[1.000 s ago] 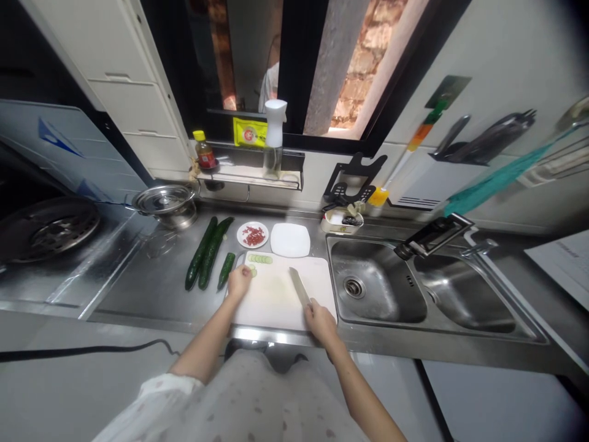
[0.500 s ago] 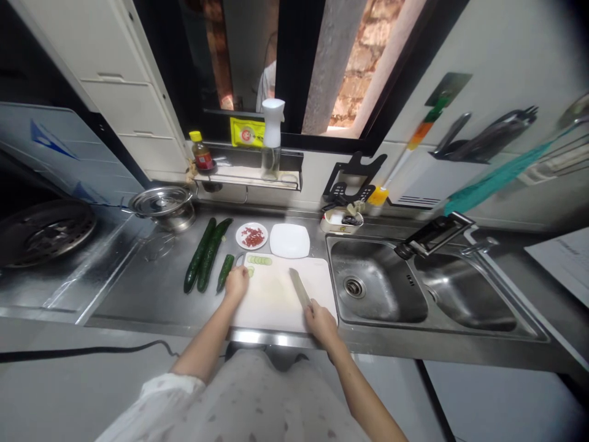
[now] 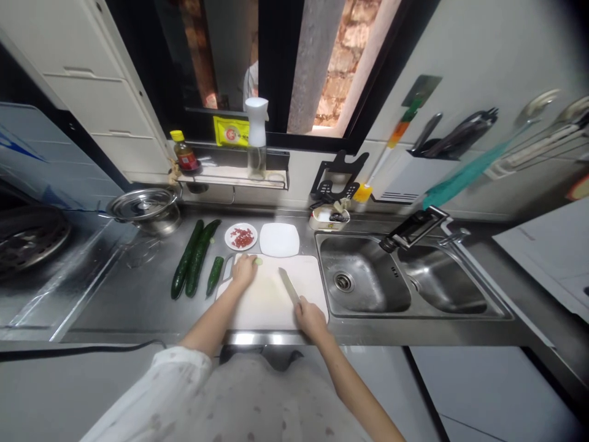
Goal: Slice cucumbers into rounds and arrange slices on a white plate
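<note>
A white cutting board (image 3: 271,301) lies on the steel counter in front of me. My left hand (image 3: 243,272) rests on its far left corner, fingers curled over the cucumber slices (image 3: 257,261), most of which it hides. My right hand (image 3: 310,317) grips the handle of a kitchen knife (image 3: 288,286) whose blade points away over the board. Two whole cucumbers (image 3: 189,265) and a short cucumber piece (image 3: 214,275) lie left of the board.
Behind the board stand a small plate of red chopped chilli (image 3: 241,236) and an empty white square dish (image 3: 279,239). A double steel sink (image 3: 405,282) is on the right, a lidded pot (image 3: 143,209) and stove at left. Bottles sit on the window shelf (image 3: 230,175).
My left hand has slid forward along the board onto the row of cucumber slices, covering them. The camera has shifted, so everything sits a little more to the left. The knife hand is unchanged.
</note>
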### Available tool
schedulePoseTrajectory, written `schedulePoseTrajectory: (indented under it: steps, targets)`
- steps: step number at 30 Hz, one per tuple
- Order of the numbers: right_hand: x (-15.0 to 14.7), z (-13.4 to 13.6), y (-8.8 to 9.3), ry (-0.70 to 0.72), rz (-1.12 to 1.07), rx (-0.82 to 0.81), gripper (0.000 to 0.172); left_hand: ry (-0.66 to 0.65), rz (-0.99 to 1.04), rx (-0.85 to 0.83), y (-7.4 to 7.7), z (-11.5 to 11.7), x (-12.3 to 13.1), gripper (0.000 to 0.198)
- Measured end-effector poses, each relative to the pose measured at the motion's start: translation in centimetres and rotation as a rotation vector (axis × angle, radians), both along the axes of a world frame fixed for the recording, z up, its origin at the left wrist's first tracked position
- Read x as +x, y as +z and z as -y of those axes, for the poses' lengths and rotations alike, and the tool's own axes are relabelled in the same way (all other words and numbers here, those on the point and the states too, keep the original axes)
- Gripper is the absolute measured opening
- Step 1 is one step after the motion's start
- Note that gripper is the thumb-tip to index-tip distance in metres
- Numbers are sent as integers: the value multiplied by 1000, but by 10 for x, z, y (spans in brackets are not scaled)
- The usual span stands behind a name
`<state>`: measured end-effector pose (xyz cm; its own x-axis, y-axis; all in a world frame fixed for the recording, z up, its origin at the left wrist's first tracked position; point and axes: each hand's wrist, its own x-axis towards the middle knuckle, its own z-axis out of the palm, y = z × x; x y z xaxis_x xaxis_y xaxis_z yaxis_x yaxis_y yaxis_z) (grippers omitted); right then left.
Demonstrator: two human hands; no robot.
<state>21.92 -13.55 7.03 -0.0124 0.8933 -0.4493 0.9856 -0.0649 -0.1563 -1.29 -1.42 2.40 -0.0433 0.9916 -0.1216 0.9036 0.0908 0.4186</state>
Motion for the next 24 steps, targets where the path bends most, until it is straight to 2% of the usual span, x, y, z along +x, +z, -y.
schedulePoseTrajectory:
  steps: [6, 14, 19, 24]
  targets:
    - [-1, -1, 2, 20, 5, -18, 31, -75, -57, -32, 5, -7, 7, 27]
    - [-2, -1, 1, 32, 20, -23, 31, -119, -61, 40, 8, -1, 8, 26]
    - [-2, 0, 2, 38, 20, -12, 30, -31, 30, 33, 8, 0, 8, 18]
    - [-2, 0, 0, 39, 13, 9, 31, 115, 252, -79, 7, 12, 10, 13]
